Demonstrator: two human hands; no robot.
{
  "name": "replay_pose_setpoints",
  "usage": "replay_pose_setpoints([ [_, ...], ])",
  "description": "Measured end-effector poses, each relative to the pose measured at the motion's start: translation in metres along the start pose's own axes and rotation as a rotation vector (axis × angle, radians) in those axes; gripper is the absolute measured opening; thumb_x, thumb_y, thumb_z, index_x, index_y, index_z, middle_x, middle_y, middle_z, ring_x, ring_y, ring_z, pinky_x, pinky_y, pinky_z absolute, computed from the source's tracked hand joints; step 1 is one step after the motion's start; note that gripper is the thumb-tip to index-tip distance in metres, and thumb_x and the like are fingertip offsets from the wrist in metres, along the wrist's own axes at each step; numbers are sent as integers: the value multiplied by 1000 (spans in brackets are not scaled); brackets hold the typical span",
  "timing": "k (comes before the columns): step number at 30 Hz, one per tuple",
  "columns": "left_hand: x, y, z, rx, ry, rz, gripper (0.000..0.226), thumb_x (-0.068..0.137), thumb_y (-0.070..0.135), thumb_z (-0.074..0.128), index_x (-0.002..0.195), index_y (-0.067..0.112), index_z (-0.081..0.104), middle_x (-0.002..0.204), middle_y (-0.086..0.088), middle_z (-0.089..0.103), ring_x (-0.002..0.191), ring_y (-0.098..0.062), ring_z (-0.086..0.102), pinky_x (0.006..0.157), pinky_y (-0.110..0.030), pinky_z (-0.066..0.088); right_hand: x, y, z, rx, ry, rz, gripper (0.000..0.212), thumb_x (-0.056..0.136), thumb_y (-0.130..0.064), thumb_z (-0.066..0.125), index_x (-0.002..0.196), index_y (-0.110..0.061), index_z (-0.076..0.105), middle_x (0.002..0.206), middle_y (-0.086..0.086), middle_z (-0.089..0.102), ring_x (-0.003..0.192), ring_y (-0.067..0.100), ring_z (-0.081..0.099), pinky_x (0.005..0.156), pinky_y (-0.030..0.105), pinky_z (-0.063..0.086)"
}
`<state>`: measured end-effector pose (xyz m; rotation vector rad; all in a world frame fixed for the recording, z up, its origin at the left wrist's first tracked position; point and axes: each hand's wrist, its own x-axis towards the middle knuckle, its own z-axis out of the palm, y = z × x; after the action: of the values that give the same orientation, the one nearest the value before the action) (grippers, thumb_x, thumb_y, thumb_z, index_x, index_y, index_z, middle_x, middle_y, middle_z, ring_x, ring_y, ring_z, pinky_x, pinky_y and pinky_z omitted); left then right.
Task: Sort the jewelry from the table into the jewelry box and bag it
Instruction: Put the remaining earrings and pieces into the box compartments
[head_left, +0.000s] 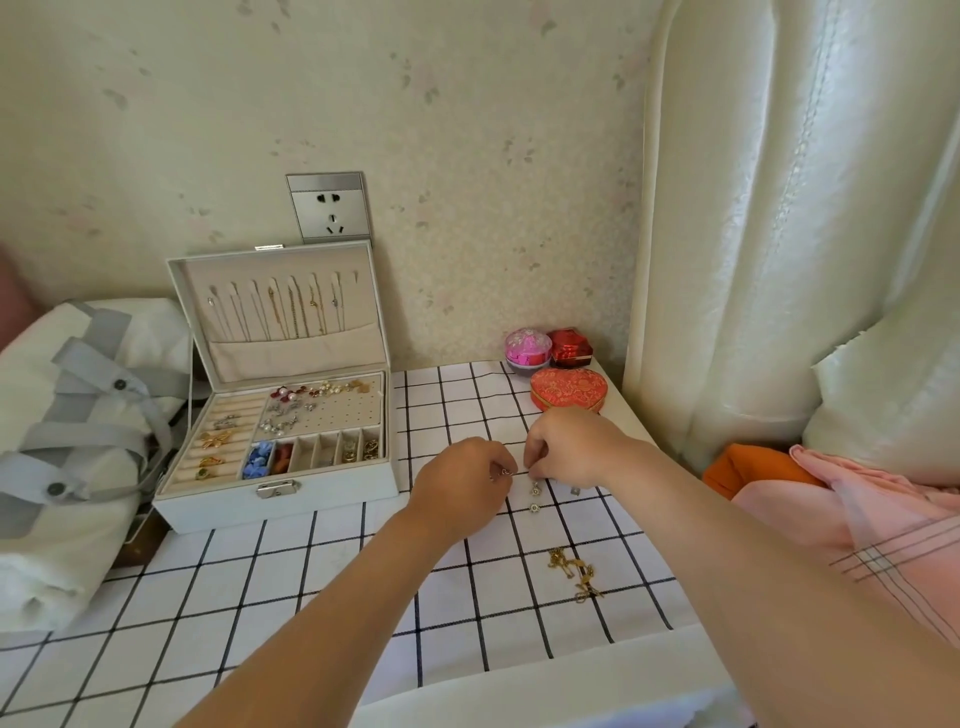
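Note:
The white jewelry box (332, 496) stands open at the left of the table, with necklaces hung in its lid and earrings, brooches and rings in its compartments. My left hand (460, 486) and my right hand (569, 447) meet over the checked cloth (260, 597), both pinching a small silver piece (506, 472) between their fingertips. Just below lie two small flower earrings (535, 498) and a tiny silver piece (575, 490). A tangle of gold chain (574, 574) lies nearer to me. A white bag with grey straps (67, 415) lies left of the box.
Three small gift boxes stand at the back right: a pink round one (527, 349), a red one (571, 347) and a red heart-shaped one (569, 389). A padded white headboard (779, 234) rises at the right, with pink and orange cloth (831, 509) below it.

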<state>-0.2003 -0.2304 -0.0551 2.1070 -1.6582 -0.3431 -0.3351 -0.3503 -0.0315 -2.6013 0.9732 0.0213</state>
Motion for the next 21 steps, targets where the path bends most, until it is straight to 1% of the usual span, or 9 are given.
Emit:
replay_pose_setpoints([
  [3,0,-2,-1,-25,25,-15,21,93,29,56,109,37,67,104,16,64,96,-7,58,82,-28,51,-2,3,-1,154,40,4,10,87,-20,72,95,-23,79,89,-15,70,88,7,65,81,31,56],
  [5,0,-2,-2,-50,44,-30,20,93,31,57,111,38,64,101,17,64,88,-5,57,76,-26,50,-2,6,-2,266,104,28,8,87,-21,73,92,-23,80,87,-15,72,86,5,66,81,31,56],
  [7,1,-2,-2,-89,52,-43,21,93,33,58,113,38,61,97,19,62,76,-2,55,70,-25,46,-1,6,-3,343,138,61,6,87,-24,75,89,-26,80,86,-15,72,85,4,66,77,26,54],
  [10,2,0,-4,-130,65,-42,23,93,33,59,116,38,59,92,19,61,67,4,54,65,-22,44,-1,2,-4,422,128,68,6,86,-21,76,87,-26,80,84,-14,73,79,1,65,67,16,46],
  [14,-1,1,-8,-167,77,-29,22,94,32,61,115,37,61,91,19,60,66,3,55,66,-22,46,-4,-8,-5,524,124,90,13,83,-12,77,82,-25,79,75,-13,72,62,-3,61,57,15,44],
  [16,-1,0,-10,-204,116,-36,21,93,31,62,114,36,63,92,19,60,71,0,54,73,-27,51,-5,-13,-7,610,122,94,16,84,-10,75,90,-25,76,81,-8,74,51,-3,58,52,16,44],
  [17,-2,-1,-12,-223,140,-42,21,93,30,62,113,35,64,94,18,60,73,-1,53,75,-27,51,-6,-15,-9,647,116,90,18,86,-9,74,95,-25,72,84,-5,75,47,0,56,49,17,44],
  [19,-3,-5,-17,-258,185,-29,20,94,29,61,114,34,64,96,17,60,74,-1,53,71,-20,46,-7,-22,-13,698,99,76,23,89,-9,70,105,-25,66,88,0,77,47,9,55,47,19,44],
  [21,-5,-10,-24,-288,218,4,21,95,28,61,115,33,65,97,16,60,73,0,54,70,-16,43,-7,-30,-19,753,87,53,25,91,-8,68,111,-23,64,90,1,77,49,12,54,46,16,42],
])
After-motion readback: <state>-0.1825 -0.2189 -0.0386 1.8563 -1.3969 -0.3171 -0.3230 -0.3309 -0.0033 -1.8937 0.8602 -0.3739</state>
